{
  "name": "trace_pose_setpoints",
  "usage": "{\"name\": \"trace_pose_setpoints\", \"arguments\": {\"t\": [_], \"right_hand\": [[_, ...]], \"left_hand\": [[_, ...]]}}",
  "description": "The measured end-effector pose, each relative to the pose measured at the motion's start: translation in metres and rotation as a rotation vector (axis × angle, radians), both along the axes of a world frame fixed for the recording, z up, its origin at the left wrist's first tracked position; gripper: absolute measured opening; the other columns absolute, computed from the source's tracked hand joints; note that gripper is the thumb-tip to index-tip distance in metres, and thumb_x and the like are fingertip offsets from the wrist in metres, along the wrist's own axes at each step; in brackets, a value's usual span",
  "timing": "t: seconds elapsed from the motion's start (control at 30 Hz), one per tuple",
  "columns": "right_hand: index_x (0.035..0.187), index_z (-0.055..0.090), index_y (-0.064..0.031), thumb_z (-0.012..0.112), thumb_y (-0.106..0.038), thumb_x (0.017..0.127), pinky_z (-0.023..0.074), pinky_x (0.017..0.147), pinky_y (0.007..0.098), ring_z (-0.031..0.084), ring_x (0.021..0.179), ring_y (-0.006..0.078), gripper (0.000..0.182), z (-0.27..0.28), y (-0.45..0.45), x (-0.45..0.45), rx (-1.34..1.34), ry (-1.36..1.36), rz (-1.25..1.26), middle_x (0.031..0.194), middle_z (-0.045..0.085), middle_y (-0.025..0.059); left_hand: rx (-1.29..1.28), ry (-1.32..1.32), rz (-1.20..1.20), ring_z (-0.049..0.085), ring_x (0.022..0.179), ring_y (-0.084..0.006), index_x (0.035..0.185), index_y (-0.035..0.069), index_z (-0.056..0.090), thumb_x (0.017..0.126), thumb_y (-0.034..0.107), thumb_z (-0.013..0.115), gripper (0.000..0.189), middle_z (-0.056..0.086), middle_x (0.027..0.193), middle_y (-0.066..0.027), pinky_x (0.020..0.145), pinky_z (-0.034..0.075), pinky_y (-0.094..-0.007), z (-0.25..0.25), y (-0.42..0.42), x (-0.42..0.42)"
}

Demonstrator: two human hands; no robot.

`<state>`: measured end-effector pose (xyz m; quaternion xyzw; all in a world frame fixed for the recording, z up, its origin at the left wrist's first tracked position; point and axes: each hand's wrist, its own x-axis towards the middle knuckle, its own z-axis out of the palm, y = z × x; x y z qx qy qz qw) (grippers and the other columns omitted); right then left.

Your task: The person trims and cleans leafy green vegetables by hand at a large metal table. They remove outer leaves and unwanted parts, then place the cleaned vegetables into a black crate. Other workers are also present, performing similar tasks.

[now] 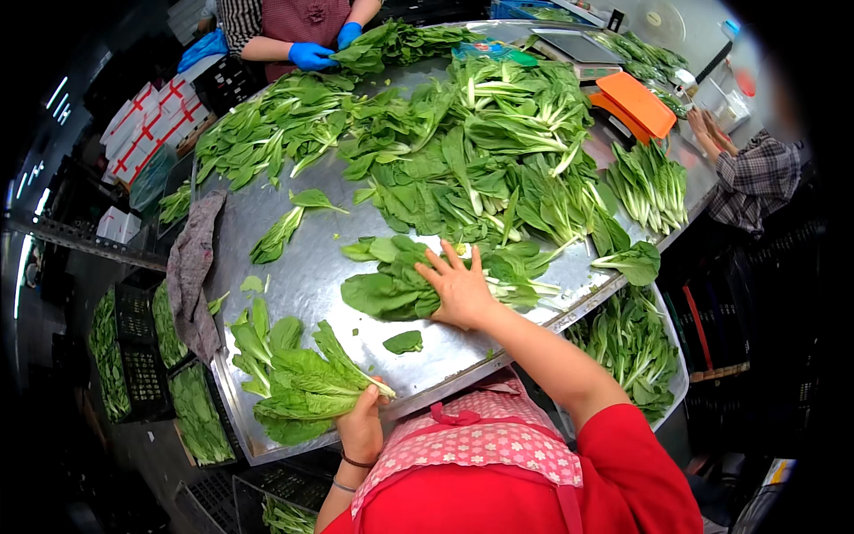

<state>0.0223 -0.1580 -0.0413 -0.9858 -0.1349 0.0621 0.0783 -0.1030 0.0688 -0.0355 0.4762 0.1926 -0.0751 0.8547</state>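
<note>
My left hand [362,422] grips the pale stems of a small bunch of leafy greens [310,387] at the near left edge of the steel table [313,253]. Its leaves point left across the metal. Fingers spread, my right hand [460,287] rests palm down on a flat pile of greens [393,280] near the table's middle. A single loose leaf [403,342] lies between my hands. Beyond my right hand spreads a large heap of leafy greens with white stems [467,160]. A few separate leaves [279,233] lie left of the heap.
A grey cloth [193,274] hangs over the left edge. Across the table a person in blue gloves [312,56] handles greens. Another person's hands [712,133] are at the right, near an orange scale [634,103]. Crates of greens [200,414] stand lower left; a white tub [677,367] stands right.
</note>
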Motion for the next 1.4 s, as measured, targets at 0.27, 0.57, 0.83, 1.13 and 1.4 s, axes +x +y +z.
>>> {"name": "trace_pose_setpoints", "arguments": {"t": [0.27, 0.57, 0.83, 1.13, 1.4], "right_hand": [[0.121, 0.049, -0.0168, 0.074, -0.023, 0.056, 0.039, 0.07, 0.037, 0.05, 0.098, 0.0206, 0.071, -0.011, 0.018, -0.054, 0.057, -0.276, 0.008, 0.114, 0.051, 0.0043], [0.107, 0.057, -0.018, 0.067, -0.01, 0.054, 0.0482, 0.061, 0.0347, 0.057, 0.08, 0.0231, 0.055, -0.031, -0.012, -0.013, 0.433, -0.51, -0.17, 0.087, 0.056, 0.0034], [0.109, 0.057, -0.008, 0.074, -0.012, 0.056, 0.049, 0.07, 0.0352, 0.058, 0.085, 0.0279, 0.055, 0.072, -0.111, -0.02, 0.891, -0.954, -0.399, 0.095, 0.059, 0.0097], [0.098, 0.058, -0.0027, 0.068, -0.012, 0.074, 0.0481, 0.063, 0.0262, 0.059, 0.07, 0.0133, 0.027, 0.083, -0.276, -0.174, 1.296, -1.013, -1.248, 0.082, 0.062, 0.0049], [0.115, 0.049, 0.0037, 0.071, -0.029, 0.073, 0.0407, 0.087, 0.0314, 0.053, 0.101, 0.0244, 0.058, -0.077, -0.354, -0.348, 0.675, -0.733, -1.893, 0.111, 0.055, 0.0175]], "left_hand": [[-0.004, 0.019, -0.055, 0.057, 0.08, -0.0164, 0.103, 0.002, 0.054, 0.08, 0.002, 0.058, 0.023, 0.06, 0.092, -0.0093, 0.066, 0.046, -0.0279, 0.0, -0.001, 0.007], [0.025, 0.002, -0.058, 0.055, 0.082, -0.0161, 0.104, 0.0, 0.053, 0.082, 0.007, 0.057, 0.023, 0.058, 0.094, -0.0092, 0.067, 0.045, -0.0287, 0.006, -0.009, 0.003], [0.105, 0.031, -0.056, 0.056, 0.083, -0.0165, 0.104, 0.0, 0.053, 0.082, 0.008, 0.057, 0.024, 0.059, 0.094, -0.0092, 0.065, 0.045, -0.0268, 0.007, -0.041, 0.017], [0.078, -0.054, -0.343, 0.057, 0.089, -0.0179, 0.111, 0.0, 0.05, 0.082, 0.008, 0.056, 0.03, 0.059, 0.099, -0.0102, 0.07, 0.045, -0.0283, 0.011, -0.124, 0.038], [0.12, -0.061, -0.471, 0.056, 0.091, -0.0192, 0.114, 0.0, 0.047, 0.082, 0.007, 0.057, 0.035, 0.056, 0.105, -0.0109, 0.075, 0.046, -0.0299, 0.012, -0.175, 0.051]]}}
